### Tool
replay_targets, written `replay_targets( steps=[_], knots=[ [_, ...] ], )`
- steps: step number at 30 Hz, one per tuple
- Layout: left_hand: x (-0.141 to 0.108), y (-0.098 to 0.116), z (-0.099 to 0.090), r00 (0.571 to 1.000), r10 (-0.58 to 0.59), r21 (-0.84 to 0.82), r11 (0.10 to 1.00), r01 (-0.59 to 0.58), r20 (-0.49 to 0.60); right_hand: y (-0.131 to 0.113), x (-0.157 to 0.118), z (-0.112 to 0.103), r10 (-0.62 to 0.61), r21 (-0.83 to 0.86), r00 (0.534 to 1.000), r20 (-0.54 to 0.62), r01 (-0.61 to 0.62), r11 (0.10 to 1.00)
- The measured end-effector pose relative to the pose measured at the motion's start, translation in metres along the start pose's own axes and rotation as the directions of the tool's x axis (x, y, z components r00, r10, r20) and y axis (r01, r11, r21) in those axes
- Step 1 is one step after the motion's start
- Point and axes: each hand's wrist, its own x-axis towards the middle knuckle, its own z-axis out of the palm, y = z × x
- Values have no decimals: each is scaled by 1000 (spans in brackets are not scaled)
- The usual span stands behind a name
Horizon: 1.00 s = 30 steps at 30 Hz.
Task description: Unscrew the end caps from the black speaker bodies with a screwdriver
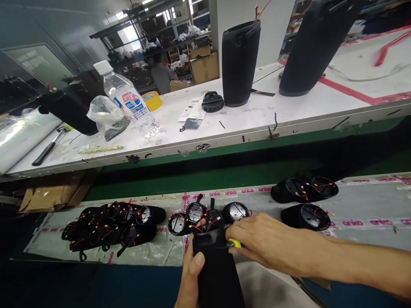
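A black fabric-covered speaker body (217, 269) stands tilted in front of me, its open top rim facing away with red wires showing. My left hand (192, 273) wraps round its left side, thumb on the fabric. At the right of the rim, my right hand (257, 239) is closed round a tool with a bright yellow-green part (235, 243); most of it is hidden by the fingers, so its kind cannot be told. Just beyond are several similar open speaker bodies (177, 223) with red wires and small connectors.
Speaker bodies (128, 214) lie grouped on the plastic-covered lower surface (150, 250); others (310, 217) lie at right. The white bench (180, 141) above carries a water bottle (131, 100), yellow tape roll (152, 101), black-handled tool (45, 154) and upright speakers (240, 64). A person (161, 77) is in the background.
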Motion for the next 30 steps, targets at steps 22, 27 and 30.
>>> replay_targets(
  steps=[22,27,30],
  knots=[
    [-29,11,24,980,122,395,917,-52,-154,-17,4,-10,-169,-484,962,215,256,837],
    [-29,10,26,973,145,495,868,-38,-179,-15,5,-8,-150,-475,954,260,262,840],
    [-27,8,23,964,170,530,847,-37,-205,-9,9,1,-146,-424,968,205,222,878]
  ],
)
